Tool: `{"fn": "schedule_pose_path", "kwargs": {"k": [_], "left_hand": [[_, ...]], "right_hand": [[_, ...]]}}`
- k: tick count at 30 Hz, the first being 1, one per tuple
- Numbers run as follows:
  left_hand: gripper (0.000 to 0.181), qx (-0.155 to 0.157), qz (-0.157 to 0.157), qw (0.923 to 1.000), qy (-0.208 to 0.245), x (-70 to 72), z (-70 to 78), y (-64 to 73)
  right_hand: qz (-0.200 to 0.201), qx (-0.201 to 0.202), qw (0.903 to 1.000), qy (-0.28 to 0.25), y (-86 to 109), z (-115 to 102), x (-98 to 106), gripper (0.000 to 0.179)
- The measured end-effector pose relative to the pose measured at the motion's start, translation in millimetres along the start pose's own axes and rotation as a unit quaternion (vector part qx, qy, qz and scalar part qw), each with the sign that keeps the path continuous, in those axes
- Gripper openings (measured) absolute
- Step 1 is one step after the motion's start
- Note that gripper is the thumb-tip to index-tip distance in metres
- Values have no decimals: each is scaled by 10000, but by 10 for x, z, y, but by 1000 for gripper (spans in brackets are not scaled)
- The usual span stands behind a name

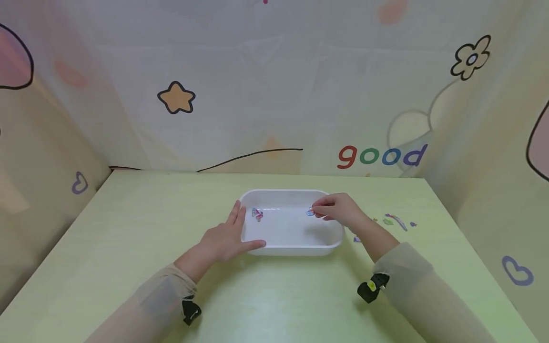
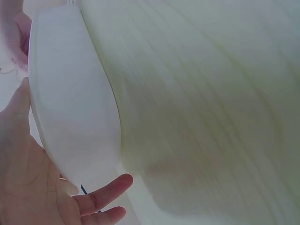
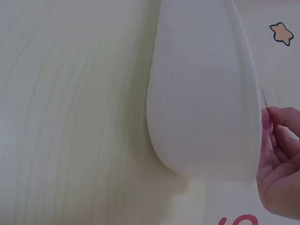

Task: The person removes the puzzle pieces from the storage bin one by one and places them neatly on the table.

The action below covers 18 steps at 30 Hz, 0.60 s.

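Note:
A white rectangular tray with rounded corners and raised sides stands on the table. My left hand rests against its left end, fingers straight, the thumb lying over the front rim; the left wrist view shows the thumb on the rim and two fingertips apart from the wall. Over the right part of the tray, my right hand pinches a small flat blue-and-red sticker between thumb and forefinger. In the right wrist view only its thin edge shows above the rim. Several small colourful stickers lie inside at the left.
On the table right of the tray lie more small pieces: a long purple curved one, a green one, a small purple one and another beside the right forearm. Printed cloth hangs behind and at both sides.

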<state>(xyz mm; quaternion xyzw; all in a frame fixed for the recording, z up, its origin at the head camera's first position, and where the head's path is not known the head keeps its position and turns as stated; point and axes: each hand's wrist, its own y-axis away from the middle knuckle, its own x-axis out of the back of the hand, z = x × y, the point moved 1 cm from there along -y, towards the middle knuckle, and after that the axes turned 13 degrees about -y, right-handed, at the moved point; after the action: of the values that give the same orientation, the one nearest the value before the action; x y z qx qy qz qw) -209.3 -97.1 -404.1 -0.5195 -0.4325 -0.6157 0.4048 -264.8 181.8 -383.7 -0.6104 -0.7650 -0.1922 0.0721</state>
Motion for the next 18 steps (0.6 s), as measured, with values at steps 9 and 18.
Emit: {"fn": "schedule_pose_path", "kwargs": {"k": [9,18], "left_hand": [[108,66,-18,9995,-297,11,16,-16],[109,50,47,9983,-578,15,18,-14]], "right_hand": [[145,-18,9998,-100,182,134,299,36],[263,-100,9995,-134,360,332,563,43]]}}
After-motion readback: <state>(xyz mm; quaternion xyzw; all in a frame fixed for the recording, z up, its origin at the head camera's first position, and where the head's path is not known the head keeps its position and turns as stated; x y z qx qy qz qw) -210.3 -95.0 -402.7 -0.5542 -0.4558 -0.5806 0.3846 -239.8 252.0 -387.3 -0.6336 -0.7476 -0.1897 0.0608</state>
